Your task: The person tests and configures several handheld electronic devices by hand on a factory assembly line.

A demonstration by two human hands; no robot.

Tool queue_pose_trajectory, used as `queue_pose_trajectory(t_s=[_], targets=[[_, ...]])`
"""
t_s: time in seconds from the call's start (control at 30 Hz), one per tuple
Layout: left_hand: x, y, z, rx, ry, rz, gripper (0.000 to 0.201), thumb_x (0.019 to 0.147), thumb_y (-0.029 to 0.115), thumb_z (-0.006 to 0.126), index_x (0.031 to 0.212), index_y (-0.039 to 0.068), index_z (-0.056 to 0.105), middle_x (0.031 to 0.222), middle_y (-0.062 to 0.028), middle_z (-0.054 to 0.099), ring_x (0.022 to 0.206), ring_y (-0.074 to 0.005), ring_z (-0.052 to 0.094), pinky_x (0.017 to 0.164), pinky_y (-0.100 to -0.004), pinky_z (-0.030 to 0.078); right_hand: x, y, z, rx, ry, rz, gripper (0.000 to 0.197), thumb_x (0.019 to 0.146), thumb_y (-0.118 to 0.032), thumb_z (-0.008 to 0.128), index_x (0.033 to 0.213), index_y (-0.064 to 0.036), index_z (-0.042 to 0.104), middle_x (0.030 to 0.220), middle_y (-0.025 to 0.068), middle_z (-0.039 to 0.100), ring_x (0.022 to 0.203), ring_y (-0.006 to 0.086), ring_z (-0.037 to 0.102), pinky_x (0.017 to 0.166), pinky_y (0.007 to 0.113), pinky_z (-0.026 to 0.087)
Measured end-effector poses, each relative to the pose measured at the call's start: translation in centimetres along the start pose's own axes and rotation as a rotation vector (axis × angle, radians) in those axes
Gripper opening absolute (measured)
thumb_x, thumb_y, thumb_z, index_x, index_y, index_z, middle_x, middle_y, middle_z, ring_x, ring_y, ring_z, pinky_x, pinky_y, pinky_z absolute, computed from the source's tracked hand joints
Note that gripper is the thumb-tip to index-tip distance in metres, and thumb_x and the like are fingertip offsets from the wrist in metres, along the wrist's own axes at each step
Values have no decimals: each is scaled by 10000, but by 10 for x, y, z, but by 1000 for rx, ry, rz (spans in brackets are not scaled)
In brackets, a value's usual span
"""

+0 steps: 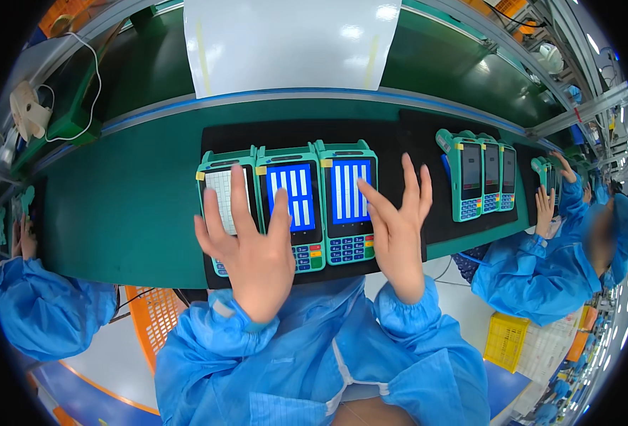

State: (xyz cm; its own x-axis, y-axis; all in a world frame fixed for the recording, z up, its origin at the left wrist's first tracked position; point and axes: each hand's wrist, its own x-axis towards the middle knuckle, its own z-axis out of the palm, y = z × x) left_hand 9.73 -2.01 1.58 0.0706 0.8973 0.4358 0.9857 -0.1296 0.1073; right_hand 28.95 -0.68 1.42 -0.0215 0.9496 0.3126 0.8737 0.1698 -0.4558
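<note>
Three green card payment terminals stand side by side in front of me. The left payment terminal (222, 183) shows a white grid on its screen; the middle payment terminal (301, 181) and the right payment terminal (348, 241) show white bars on blue. My left hand (259, 266) is spread over the left and middle terminals, covering much of the left keypad. Its fingers lie over both screens; whether they touch is unclear. My right hand (400, 248) holds nothing, its fingers apart. Its index fingertip is at the right terminal's screen, and the other fingers point upward.
Under the terminals lies a black mat (392, 135) on the green workbench (115, 213). Another group of terminals (471, 174) stands to the right. Co-workers in blue sit at both sides. An orange basket (154, 312) and a yellow crate (505, 341) are below bench level.
</note>
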Motion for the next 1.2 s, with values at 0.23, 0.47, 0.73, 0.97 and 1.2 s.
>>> queue_pose_trajectory(t_s=[0.23, 0.47, 0.73, 0.97, 1.2], targets=[[-37, 2, -21, -1, -55, 29, 327, 820, 119, 725, 1142, 178, 724, 1528, -211, 340, 1395, -494, 164, 1098, -616, 179, -35, -5, -16, 40, -75, 52, 367, 866, 26, 621, 1139, -190, 736, 1587, 208, 220, 1458, 491, 73, 1143, 565, 200], [-6, 7, -1, -188, -31, 54, 316, 813, 135, 704, 1127, 173, 689, 1546, -205, 314, 1392, -475, 153, 1049, -676, 155, -9, -10, 5, 64, 39, 21, 392, 857, 26, 627, 1166, -195, 724, 1576, 237, 219, 1453, 503, 85, 1136, 590, 191], [-2, 6, 2, -142, 14, 46, 325, 793, 92, 705, 1105, 185, 702, 1544, -200, 313, 1396, -469, 156, 1057, -673, 163, -11, -15, 12, 71, 19, 17, 375, 877, -20, 624, 1182, -221, 714, 1568, 237, 229, 1450, 501, 102, 1109, 683, 106], [-21, -39, -14, -73, 2, -134, 348, 822, 90, 682, 1159, 178, 703, 1547, -222, 295, 1388, -485, 161, 1101, -604, 161, -23, 0, -3, 9, 90, 70, 330, 913, -11, 555, 1160, -149, 726, 1586, 207, 230, 1467, 449, 77, 1159, 532, 173], [-27, -92, 10, -341, -68, -412, 213, 954, 50, 522, 1087, -24, 670, 941, -181, 605, 868, -332, 590, 757, -423, 458, -22, -2, 2, 66, 69, 18, 321, 921, -32, 550, 1167, -149, 719, 1583, 202, 246, 1464, 450, 80, 1159, 537, 157]])
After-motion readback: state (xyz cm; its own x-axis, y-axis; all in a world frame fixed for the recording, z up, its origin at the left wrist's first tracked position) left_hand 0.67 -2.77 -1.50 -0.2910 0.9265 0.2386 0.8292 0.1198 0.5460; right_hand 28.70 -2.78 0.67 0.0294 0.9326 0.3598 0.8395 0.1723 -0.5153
